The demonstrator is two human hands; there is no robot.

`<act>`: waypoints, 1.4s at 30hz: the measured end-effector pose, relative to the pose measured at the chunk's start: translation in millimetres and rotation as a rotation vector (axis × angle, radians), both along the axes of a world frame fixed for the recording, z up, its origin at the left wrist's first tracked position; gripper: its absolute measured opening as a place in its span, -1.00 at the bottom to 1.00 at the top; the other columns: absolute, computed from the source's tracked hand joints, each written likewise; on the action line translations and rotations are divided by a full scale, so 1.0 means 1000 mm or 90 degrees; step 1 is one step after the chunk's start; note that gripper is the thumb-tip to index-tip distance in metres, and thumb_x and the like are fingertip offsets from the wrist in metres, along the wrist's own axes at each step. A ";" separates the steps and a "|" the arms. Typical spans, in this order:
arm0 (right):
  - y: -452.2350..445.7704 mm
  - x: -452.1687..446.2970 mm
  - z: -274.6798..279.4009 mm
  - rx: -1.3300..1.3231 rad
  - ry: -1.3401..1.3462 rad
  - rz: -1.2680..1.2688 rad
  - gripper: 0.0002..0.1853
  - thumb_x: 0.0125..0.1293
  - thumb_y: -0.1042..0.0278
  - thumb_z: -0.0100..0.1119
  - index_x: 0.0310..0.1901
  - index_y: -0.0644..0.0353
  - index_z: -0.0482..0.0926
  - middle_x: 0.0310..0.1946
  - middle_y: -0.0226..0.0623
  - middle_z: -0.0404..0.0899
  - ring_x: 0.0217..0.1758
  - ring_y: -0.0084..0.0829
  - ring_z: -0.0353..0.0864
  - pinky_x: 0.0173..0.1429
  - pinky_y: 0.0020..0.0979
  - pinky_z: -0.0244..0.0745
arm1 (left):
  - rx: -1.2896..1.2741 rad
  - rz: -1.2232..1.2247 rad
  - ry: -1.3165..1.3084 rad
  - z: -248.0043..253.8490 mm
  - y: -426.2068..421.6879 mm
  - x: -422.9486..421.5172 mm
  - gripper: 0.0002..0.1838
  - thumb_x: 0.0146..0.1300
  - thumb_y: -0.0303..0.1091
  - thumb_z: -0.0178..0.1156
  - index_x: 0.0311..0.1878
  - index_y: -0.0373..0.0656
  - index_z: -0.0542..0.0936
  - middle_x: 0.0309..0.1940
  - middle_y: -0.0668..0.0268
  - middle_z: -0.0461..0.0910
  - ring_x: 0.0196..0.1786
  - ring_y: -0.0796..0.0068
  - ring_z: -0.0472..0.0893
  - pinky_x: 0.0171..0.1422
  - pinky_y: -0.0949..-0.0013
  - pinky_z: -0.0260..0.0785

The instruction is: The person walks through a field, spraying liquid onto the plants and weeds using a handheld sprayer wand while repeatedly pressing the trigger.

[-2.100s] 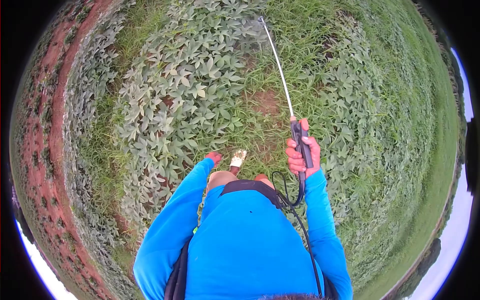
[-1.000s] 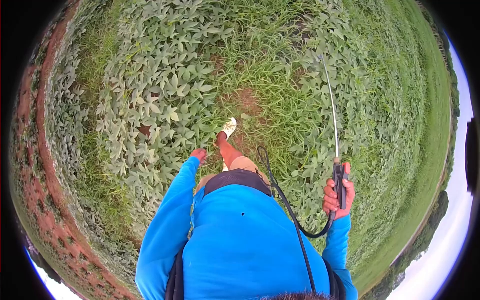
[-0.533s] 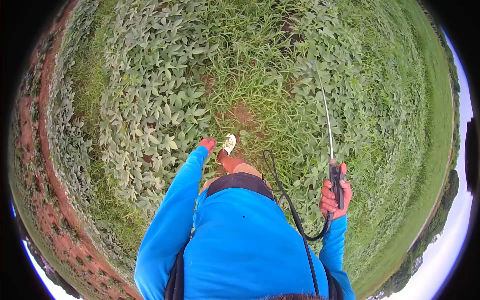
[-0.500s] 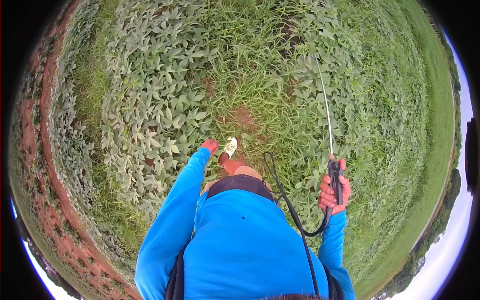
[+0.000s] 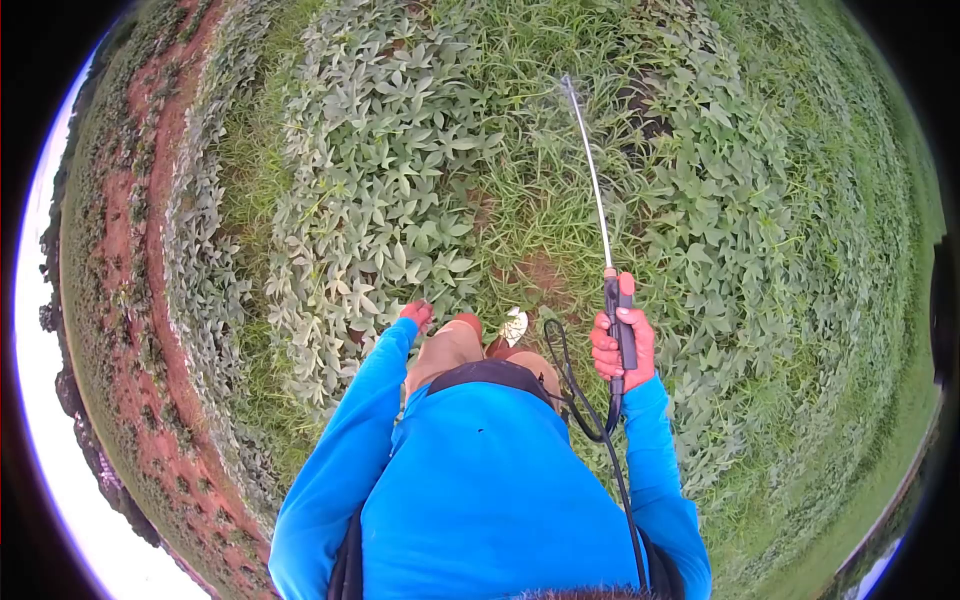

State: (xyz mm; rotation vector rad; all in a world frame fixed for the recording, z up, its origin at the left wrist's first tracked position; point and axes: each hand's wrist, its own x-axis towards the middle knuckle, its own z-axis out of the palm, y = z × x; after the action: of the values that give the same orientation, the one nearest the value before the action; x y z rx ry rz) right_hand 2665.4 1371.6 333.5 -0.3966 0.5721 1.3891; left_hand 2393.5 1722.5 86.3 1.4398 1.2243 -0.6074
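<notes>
My right hand (image 5: pixel 624 347) is wrapped round the black handle of a spray wand (image 5: pixel 590 165), whose thin metal tube points forward over the grass. A faint mist shows near its tip. From the handle's lower end a black hose (image 5: pixel 597 432) loops back beside my waist. Low at my left side, my left hand (image 5: pixel 418 313) hangs near my thigh; its fingers look curled, but they are small and partly hidden, so whether it is open or closed is unclear. One light-coloured shoe (image 5: pixel 515 327) shows on the ground between the hands.
Broad-leaved plants (image 5: pixel 365 190) grow in a row to the left, and more plants (image 5: pixel 720 180) stand to the right. Tall grass (image 5: pixel 540 215) fills the strip between them around a bare soil patch (image 5: pixel 543 277). Farther left lies reddish soil (image 5: pixel 118 290) with small plants.
The wand and my right hand have moved left and slightly forward, and the wand tip now lies over the middle grass. My legs have shifted, with a knee now showing beside my left hand.
</notes>
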 end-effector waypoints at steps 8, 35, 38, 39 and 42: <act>0.060 0.017 -0.007 0.099 0.002 0.104 -0.74 0.25 0.09 0.00 -0.35 0.11 0.33 -0.67 -0.49 0.21 -0.77 -0.63 0.13 -0.78 -0.57 0.12 | 0.149 -0.149 -0.044 -0.035 0.018 -0.031 -0.55 0.20 -0.02 0.04 0.01 -0.13 0.57 -0.32 0.08 0.64 -0.47 0.24 0.62 -0.31 0.27 0.51; 0.158 0.239 0.033 -0.145 -0.139 -0.032 -0.73 0.21 0.06 0.03 -0.37 0.07 0.31 -0.67 -0.48 0.19 -0.76 -0.63 0.12 -0.77 -0.56 0.09 | -0.185 -0.022 -0.196 -0.067 0.087 0.327 -0.70 0.11 -0.20 0.08 -0.17 -0.20 0.50 -0.45 0.29 0.54 -0.65 0.53 0.41 -0.67 0.45 0.19; 0.172 0.247 0.035 -0.080 -0.060 -0.007 -0.72 0.20 0.07 0.02 -0.34 0.10 0.30 -0.66 -0.45 0.19 -0.77 -0.62 0.11 -0.77 -0.54 0.10 | -0.136 -0.010 -0.154 -0.062 0.110 0.345 -0.72 0.10 -0.20 0.03 -0.18 -0.13 0.55 -0.55 0.37 0.52 -0.63 0.59 0.42 -0.58 0.44 0.25; 0.176 0.249 0.036 -0.041 -0.017 0.013 -0.72 0.20 0.07 0.02 -0.34 0.11 0.30 -0.66 -0.45 0.19 -0.77 -0.62 0.11 -0.77 -0.54 0.10 | -0.137 -0.002 -0.152 -0.069 0.117 0.344 -0.72 0.10 -0.20 0.03 -0.18 -0.13 0.55 -0.55 0.37 0.52 -0.63 0.59 0.42 -0.58 0.44 0.25; 0.192 0.254 0.043 0.026 0.059 0.062 -0.71 0.18 0.08 0.03 -0.31 0.12 0.28 -0.64 -0.43 0.19 -0.78 -0.62 0.10 -0.78 -0.54 0.10 | -0.116 -0.012 -0.187 -0.086 0.135 0.339 -0.70 0.11 -0.19 0.04 -0.16 -0.13 0.56 -0.56 0.39 0.52 -0.64 0.60 0.42 -0.57 0.44 0.26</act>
State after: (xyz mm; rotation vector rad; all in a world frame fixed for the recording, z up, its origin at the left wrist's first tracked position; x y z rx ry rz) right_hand 2919.3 1563.3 376.1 -0.3327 0.6060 1.5163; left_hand 2732.1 1857.1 0.3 1.3347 0.9032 -0.4869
